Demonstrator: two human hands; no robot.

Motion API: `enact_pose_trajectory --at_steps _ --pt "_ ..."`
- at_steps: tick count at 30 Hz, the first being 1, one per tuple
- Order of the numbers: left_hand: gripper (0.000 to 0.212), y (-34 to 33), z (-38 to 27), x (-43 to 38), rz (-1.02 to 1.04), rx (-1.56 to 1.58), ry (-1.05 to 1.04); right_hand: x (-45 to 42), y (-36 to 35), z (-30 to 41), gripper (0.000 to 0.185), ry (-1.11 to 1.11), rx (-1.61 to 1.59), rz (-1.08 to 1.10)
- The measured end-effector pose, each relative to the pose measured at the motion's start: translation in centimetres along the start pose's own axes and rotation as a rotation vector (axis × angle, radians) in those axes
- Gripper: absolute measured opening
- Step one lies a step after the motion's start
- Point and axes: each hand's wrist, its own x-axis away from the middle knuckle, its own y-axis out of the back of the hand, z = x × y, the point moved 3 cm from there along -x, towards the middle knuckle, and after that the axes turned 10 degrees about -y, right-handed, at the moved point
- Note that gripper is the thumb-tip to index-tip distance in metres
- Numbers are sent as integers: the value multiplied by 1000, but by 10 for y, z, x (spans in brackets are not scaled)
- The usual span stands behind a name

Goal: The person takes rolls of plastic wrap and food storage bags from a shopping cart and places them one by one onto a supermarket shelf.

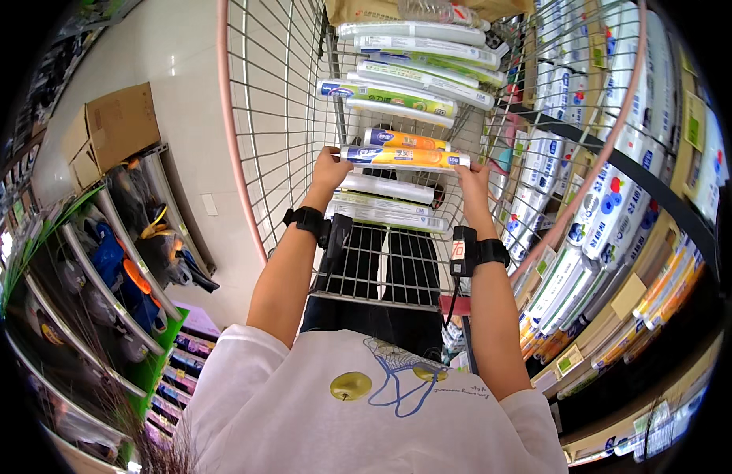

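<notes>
My left hand point(330, 173) and my right hand point(474, 182) grip opposite ends of an orange, white and blue packaged roll point(404, 157), apparently cling film or bags. It lies crosswise over the metal wire shopping cart point(283, 118), printed side up. Just beyond it is a second orange roll point(401, 140), partly covered. Nearer my body, white wrapped rolls point(389, 188) and green-edged rolls point(387, 216) lie in the cart. Farther off, a green-labelled roll point(395, 102) rests among several white rolls point(428, 48) set side by side. Black straps with small devices circle both my wrists.
To the right, store shelves hold stacked packaged rolls point(615, 195) close against the cart. On the left stand shelves of shoes point(114, 260) with a cardboard box point(122, 125) on top. Pale floor tiles point(188, 118) lie between. A brown bag point(366, 12) sits at the cart's far end.
</notes>
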Motion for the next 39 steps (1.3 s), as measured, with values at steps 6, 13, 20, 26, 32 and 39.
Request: enact_pose_trajectory --at_steps 6,13,20,26,32,39 --pt "42 28 -77 63 -37 160 -145 88 42 44 30 204 -176 -23" --pt "26 45 -186 144 85 396 -334 229 131 95 23 599 -355 76" --pt "22 -24 -276 227 320 190 -659 297 254 47 33 704 -465 -99" --pt "28 -136 -330 325 683 269 -871 353 369 -45 35 716 -550 -533" --pt "44 -246 -361 404 742 63 -1276 368 447 -125 29 676 -700 -723" --pt "48 -356 -357 407 641 -176 -1332 334 459 -159 29 556 -667 -647"
